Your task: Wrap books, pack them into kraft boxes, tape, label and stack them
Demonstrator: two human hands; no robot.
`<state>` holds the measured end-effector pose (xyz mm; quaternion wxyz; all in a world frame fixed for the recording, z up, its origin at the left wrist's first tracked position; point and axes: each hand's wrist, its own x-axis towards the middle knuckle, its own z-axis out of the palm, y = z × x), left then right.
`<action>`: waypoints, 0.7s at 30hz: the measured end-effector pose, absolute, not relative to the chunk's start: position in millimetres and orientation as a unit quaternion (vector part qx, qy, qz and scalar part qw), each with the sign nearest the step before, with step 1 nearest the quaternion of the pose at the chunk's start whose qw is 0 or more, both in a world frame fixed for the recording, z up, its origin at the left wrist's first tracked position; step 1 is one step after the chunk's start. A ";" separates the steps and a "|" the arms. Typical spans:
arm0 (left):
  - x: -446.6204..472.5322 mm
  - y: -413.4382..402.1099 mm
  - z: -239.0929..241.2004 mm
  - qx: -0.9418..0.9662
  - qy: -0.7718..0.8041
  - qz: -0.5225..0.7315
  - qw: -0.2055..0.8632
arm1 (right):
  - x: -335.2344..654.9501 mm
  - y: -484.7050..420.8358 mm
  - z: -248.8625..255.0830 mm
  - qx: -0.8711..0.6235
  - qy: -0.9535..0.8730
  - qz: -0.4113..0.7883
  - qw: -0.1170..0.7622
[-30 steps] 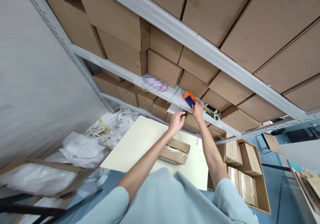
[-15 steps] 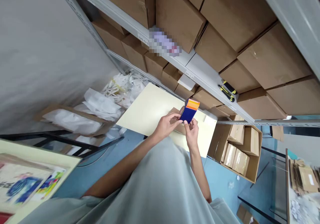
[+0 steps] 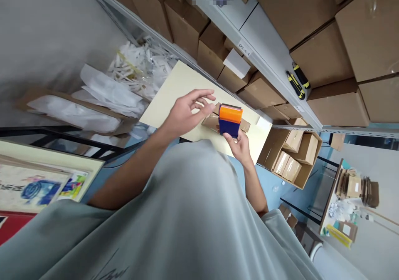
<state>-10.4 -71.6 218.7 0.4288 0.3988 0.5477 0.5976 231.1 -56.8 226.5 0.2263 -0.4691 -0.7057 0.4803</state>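
Note:
What looks like a handheld tape dispenser [image 3: 230, 121], dark blue with a bright orange upper part, is gripped from below in my right hand [image 3: 240, 147]. Its blue face points toward me, and my right thumb presses on its lower edge. To the left of it, my left hand [image 3: 190, 110] hovers with its fingers apart and nothing in them. Behind the dispenser, a small cardboard box [image 3: 212, 121] lies on the pale cream tabletop [image 3: 168, 92], partly hidden by the dispenser and my left hand.
Shelves of cardboard boxes [image 3: 321, 59] rise beyond the table, with two yellow-and-black utility knives [image 3: 295, 85] on a ledge. An open carton [image 3: 307, 176] of smaller boxes stands at right. White plastic packaging [image 3: 109, 90] is heaped at left beside a black metal frame [image 3: 62, 136].
My left hand has let go of the dispenser and moved up and left, opening out. My right hand keeps the dispenser, now turned with its orange part facing me. The camera view has shifted.

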 end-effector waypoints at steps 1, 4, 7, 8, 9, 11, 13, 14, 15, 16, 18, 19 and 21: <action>-16.2 -66.9 221.3 0.407 0.544 0.587 0.441 | 235.3 -57.5 228.7 -0.467 -0.722 0.467 0.208; -28.8 -55.9 228.2 0.464 0.512 0.536 0.486 | 246.4 -58.3 236.3 -0.460 -0.767 0.415 0.164; -35.1 -53.4 232.2 0.505 0.491 0.509 0.494 | 252.7 -57.7 244.8 -0.456 -0.794 0.380 0.133; -36.0 -54.2 232.8 0.510 0.489 0.509 0.492 | 253.4 -57.4 247.3 -0.456 -0.796 0.377 0.127; -36.3 -55.4 232.9 0.511 0.488 0.509 0.491 | 253.6 -57.2 249.3 -0.457 -0.795 0.380 0.122; -34.9 -57.9 231.0 0.506 0.488 0.515 0.491 | 252.0 -57.2 250.3 -0.463 -0.783 0.397 0.123; -30.8 -59.3 225.3 0.490 0.498 0.529 0.483 | 247.8 -57.7 246.0 -0.474 -0.753 0.438 0.128; -27.9 -59.7 220.6 0.480 0.507 0.536 0.474 | 245.0 -58.1 241.8 -0.483 -0.730 0.466 0.132; -24.6 -60.1 214.8 0.471 0.518 0.543 0.464 | 242.1 -58.6 236.6 -0.494 -0.702 0.495 0.135; -21.0 -60.6 207.9 0.465 0.529 0.546 0.454 | 239.3 -59.2 231.0 -0.506 -0.674 0.521 0.136; -13.4 -62.9 192.4 0.459 0.546 0.541 0.445 | 236.3 -60.4 221.2 -0.526 -0.632 0.555 0.125; -9.6 -65.0 184.6 0.455 0.552 0.536 0.448 | 236.7 -60.9 218.3 -0.534 -0.623 0.561 0.112; -3.8 -70.4 170.3 0.442 0.557 0.530 0.461 | 242.4 -61.8 218.6 -0.539 -0.627 0.558 0.071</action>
